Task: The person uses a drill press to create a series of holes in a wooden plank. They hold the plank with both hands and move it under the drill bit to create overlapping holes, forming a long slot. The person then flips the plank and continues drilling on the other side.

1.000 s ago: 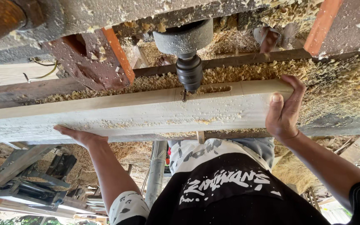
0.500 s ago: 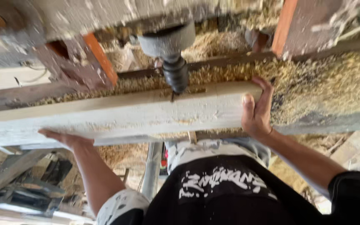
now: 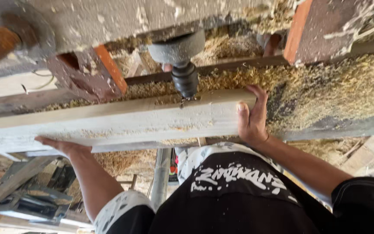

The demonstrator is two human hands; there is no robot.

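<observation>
The long pale wooden board (image 3: 122,119) lies across my view with its long axis running from about nine o'clock to three o'clock, tipped a little so the three o'clock end sits higher. My right hand (image 3: 251,117) caps that end: the fingers curl over the far edge and the thumb lies on the near face, so it is clamped round the end of the board. My left hand (image 3: 63,146) is well along toward nine o'clock, palm flat and fingers spread against the near lower edge, pressing rather than pinching

The dark drill chuck (image 3: 185,79) hangs at twelve o'clock from the board's middle, and its bit (image 3: 182,102) meets the far top edge at the end of a shallow slot. From the bit, my right hand sits at about four o'clock and near; my left is at about eight o'clock and well apart. So the right hand is the nearer one to the cutting point, and I judge that any slide must run along the board's length

Wood shavings (image 3: 325,86) heap the machine bed beyond the board
</observation>
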